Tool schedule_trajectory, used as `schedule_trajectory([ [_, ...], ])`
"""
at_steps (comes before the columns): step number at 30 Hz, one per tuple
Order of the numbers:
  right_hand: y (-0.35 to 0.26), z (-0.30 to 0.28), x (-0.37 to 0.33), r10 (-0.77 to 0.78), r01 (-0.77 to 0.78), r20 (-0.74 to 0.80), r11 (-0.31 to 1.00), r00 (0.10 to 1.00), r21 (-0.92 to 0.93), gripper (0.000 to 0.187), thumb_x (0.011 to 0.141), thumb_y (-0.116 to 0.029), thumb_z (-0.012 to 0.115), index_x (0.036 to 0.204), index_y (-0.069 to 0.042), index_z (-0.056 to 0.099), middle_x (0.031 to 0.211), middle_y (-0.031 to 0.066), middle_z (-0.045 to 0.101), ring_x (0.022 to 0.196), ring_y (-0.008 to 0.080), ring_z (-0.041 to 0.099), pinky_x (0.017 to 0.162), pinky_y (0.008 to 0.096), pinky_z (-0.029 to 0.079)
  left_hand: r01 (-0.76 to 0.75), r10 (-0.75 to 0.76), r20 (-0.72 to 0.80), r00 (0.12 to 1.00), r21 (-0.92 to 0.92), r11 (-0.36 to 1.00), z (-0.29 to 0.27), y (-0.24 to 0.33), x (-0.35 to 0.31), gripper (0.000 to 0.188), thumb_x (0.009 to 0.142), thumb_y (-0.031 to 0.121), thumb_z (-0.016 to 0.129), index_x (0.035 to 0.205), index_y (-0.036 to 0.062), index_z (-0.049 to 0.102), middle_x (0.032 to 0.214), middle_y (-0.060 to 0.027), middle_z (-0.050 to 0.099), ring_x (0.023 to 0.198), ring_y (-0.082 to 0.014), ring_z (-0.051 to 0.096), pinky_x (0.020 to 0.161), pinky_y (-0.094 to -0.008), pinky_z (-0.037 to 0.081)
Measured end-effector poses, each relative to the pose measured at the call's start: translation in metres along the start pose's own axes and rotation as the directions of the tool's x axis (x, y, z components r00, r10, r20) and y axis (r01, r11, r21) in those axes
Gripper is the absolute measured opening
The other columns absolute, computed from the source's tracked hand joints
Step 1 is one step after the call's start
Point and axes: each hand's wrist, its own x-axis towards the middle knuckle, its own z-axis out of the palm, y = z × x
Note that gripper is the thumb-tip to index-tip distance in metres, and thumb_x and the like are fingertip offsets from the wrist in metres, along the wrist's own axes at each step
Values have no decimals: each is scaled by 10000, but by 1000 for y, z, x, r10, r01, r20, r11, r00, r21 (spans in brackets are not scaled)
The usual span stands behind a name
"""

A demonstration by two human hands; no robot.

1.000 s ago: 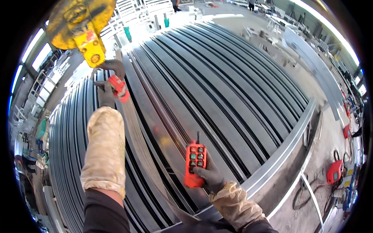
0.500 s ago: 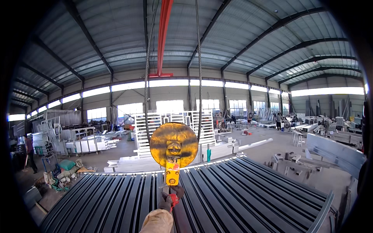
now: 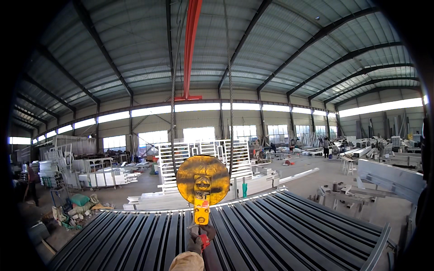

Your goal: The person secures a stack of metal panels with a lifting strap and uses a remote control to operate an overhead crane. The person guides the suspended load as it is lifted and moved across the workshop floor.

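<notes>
- Reaching forward, the dark-gloved left hand (image 3: 195,244) is up against the dark curved metal hook (image 3: 209,231) and a small red piece (image 3: 205,241). Fingers look bent; how far closed, and on which of the two, cannot tell. Right hand out of view, state unknown.
- Hook sits under the round yellow pulley block (image 3: 203,179) with worn dark bands, in front of the person, over the long dark-grey ribbed metal profiles (image 3: 253,226).
- Pinch risk, my judgement: fingers so near the hook could be caught if the block dropped or the twisted steel ropes (image 3: 173,104) drew tight.
- Swing risk: the block hangs from ropes, so a sideways pull could carry it into the forearm in its tan sleeve (image 3: 187,262).
- Snag risk: a low hook tip could catch a profile edge and scrape or shift the stack.
- Beyond the block: white slatted metal frames (image 3: 237,158), in the way of any low travel straight ahead. Upright green object (image 3: 244,189) just past the stack's far edge.
- Right: broad silvery metal beam (image 3: 391,178), loose metal pieces (image 3: 346,192) on the floor; poor footing there.
- Left: green sack (image 3: 80,200) among clutter.
- Distant person (image 3: 326,147) at right, well apart from the hook.
</notes>
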Motion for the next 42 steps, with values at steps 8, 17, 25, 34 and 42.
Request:
schedule_trajectory([
  [8,25,-28,1,-106,110,90,993,990,-47,521,998,-304,713,1436,-101,516,1177,66,675,1020,189,689,826,356,602,-7,31,-98,995,240,971,-44,-45,18,210,1014,201,628,1122,21,612,918,-88,688,760,-200,696,676,-355,570],
  [17,5,-35,1,36,-36,13,999,999,-1,448,1008,-344,687,1369,-118,549,1099,44,673,936,169,673,765,338,584,17,15,-83,996,380,925,-6,6,-7,289,1027,262,647,1149,9,577,962,-128,702,762,-233,697,598,-410,575],
  [25,0,-46,8,85,-85,-18,996,996,34,393,1017,-380,664,1310,-133,578,1029,25,670,861,151,660,712,322,568,261,-220,-181,959,251,932,47,126,-58,291,993,253,673,1151,11,633,1032,-116,730,882,-238,699,807,-410,560],
  [34,-4,-52,13,159,-157,-31,985,987,72,347,1027,-421,638,1244,-150,611,951,3,668,777,131,644,651,305,550,184,-166,-116,979,168,968,37,69,-27,288,992,255,665,1149,16,633,982,-115,725,860,-236,695,782,-416,546],
  [42,0,-38,12,267,-263,-12,955,964,135,327,1036,-457,615,1184,-166,640,882,-17,665,703,113,631,598,289,534,-45,52,-2,999,451,891,-28,-47,45,378,1019,259,646,1322,69,524,837,-94,666,767,-234,683,593,-421,553],
])
